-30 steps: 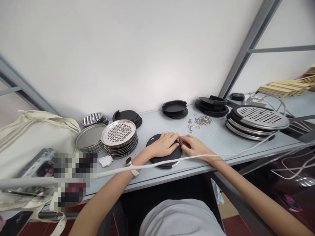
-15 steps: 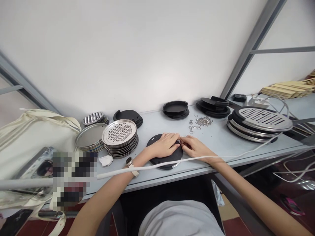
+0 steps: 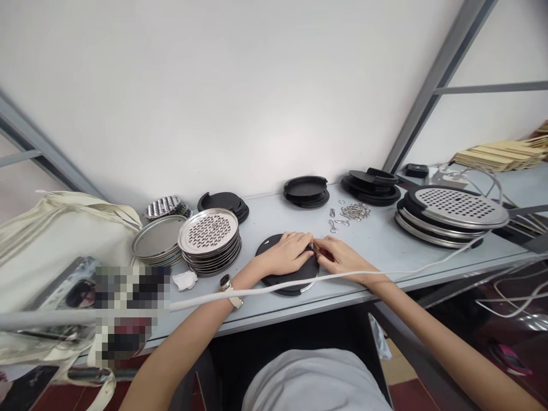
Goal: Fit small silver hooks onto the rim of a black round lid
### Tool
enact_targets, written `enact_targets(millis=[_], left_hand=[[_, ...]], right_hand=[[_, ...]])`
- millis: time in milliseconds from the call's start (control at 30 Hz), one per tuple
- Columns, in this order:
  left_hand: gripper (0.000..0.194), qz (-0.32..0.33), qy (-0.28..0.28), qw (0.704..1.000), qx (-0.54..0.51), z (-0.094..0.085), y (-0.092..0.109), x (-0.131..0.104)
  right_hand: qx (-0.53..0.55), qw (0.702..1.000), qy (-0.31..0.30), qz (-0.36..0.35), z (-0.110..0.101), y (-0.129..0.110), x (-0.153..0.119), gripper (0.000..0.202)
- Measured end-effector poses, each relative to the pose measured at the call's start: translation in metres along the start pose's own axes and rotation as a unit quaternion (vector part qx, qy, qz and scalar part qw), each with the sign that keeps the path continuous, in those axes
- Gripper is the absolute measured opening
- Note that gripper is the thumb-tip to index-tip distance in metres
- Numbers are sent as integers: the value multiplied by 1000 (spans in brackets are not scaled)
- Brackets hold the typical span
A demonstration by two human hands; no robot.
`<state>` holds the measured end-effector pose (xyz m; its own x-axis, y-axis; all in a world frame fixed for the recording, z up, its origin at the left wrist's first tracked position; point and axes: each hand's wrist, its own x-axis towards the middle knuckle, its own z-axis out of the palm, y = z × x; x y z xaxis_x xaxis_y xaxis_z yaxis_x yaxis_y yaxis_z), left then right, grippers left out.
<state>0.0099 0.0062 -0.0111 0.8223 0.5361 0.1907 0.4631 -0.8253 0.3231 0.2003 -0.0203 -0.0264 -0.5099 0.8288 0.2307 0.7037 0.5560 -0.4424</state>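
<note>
A round black disc (image 3: pixel 306 270) with a thin shiny metal rim at its lower right lies flat on the table in front of me. My left hand (image 3: pixel 289 252) rests on top of it, fingers bent towards its right edge and thumb below, gripping it. At that same edge my right hand (image 3: pixel 336 256) has thumb and fingertips pinched together. A small bit of something shows between the two hands, too hidden to name. Beyond my right hand is a pile of small wire clips (image 3: pixel 355 212), with a few loose clips (image 3: pixel 333 226) nearer.
Stacked round grater plates (image 3: pixel 209 231) and plain metal discs (image 3: pixel 156 237) stand at left, beside crumpled white tissue (image 3: pixel 185 280). Black round holders (image 3: pixel 306 191) sit along the wall. More grater discs (image 3: pixel 456 208) are stacked at right. A white cable (image 3: pixel 252 290) crosses before my forearms.
Both hands stay at the disc's right edge, with only a very slight shift of the right fingertips. Nothing else has visibly moved on the table.
</note>
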Motion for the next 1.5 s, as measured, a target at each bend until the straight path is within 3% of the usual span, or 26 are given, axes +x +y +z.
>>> enact_targets(millis=[1500], left_hand=[[12, -11, -1, 1000, -19, 0, 1, 0]], right_hand=[[19, 1000, 11, 13, 2, 2, 1, 21]])
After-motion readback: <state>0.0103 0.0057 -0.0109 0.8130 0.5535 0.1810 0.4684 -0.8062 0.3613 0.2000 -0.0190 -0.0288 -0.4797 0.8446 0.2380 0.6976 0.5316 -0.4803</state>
